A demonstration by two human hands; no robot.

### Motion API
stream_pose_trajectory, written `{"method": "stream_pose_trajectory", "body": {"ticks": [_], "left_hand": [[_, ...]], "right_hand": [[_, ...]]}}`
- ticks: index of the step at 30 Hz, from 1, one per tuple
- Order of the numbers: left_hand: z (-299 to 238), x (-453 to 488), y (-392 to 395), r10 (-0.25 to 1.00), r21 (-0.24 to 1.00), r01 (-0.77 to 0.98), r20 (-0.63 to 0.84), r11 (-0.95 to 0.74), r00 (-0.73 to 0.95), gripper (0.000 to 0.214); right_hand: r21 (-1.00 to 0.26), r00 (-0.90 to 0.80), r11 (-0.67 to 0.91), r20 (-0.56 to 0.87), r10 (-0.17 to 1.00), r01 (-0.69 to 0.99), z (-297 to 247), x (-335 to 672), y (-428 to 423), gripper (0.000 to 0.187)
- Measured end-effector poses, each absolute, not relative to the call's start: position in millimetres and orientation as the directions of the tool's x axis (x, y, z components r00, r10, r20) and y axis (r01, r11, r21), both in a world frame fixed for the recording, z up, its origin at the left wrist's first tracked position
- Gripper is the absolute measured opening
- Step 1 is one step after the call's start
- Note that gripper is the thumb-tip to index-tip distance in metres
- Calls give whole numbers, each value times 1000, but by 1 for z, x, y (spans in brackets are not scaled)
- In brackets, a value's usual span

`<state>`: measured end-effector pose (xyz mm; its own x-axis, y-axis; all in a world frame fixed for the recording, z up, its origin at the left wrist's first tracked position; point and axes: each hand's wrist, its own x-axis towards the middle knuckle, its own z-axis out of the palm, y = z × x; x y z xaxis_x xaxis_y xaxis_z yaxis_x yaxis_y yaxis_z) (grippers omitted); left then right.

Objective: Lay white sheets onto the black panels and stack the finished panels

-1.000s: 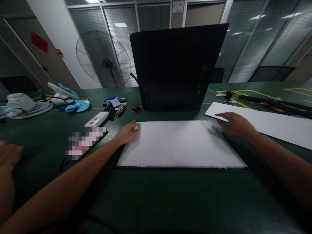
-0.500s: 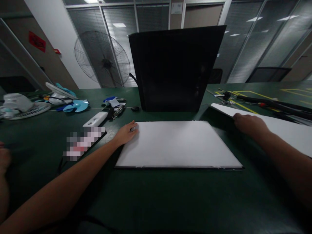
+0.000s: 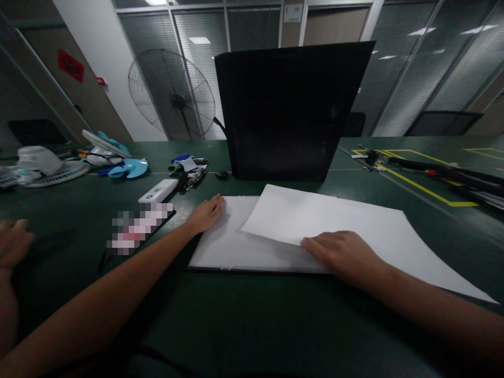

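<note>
A flat white panel (image 3: pixel 224 247) with a dark edge lies on the green table in front of me. My left hand (image 3: pixel 205 214) rests at its far left corner with fingers together and bent, touching the panel's edge. My right hand (image 3: pixel 343 254) holds a large white sheet (image 3: pixel 354 226) by its near edge, fingers curled on it. The sheet lies askew over the right part of the panel and sticks out to the right.
A tall black board (image 3: pixel 289 110) stands upright just behind the panel. Left of it lie a white box (image 3: pixel 157 191), keys (image 3: pixel 189 178), blue fan blades (image 3: pixel 128 168) and fan parts (image 3: pixel 43 168). Another person's hand (image 3: pixel 13 241) shows at the far left. Black rods (image 3: pixel 441 170) lie far right.
My right hand took hold of the white sheet at the right and dragged it left, onto the panel. My left hand stayed at the panel's corner.
</note>
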<state>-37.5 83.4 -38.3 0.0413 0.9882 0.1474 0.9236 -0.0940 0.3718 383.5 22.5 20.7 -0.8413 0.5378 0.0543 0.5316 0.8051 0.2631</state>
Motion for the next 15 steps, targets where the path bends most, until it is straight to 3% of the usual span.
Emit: {"method": "stream_pose_trajectory", "body": {"ticks": [3, 6, 10, 15], "left_hand": [[-37, -35, 82, 988, 359, 927, 140, -105, 58, 55], [-34, -32, 79, 989, 340, 935, 133, -100, 58, 65], [-31, -31, 77, 992, 303, 950, 122, -74, 38, 75], [-33, -34, 79, 993, 294, 953, 116, -68, 34, 70]], "right_hand": [[253, -923, 896, 228, 311, 364, 6, 374, 12, 34], [123, -922, 949, 304, 242, 290, 0, 367, 7, 35], [-87, -956, 972, 180, 232, 219, 9, 366, 8, 51], [-171, -921, 918, 93, 377, 358, 14, 376, 19, 68]]}}
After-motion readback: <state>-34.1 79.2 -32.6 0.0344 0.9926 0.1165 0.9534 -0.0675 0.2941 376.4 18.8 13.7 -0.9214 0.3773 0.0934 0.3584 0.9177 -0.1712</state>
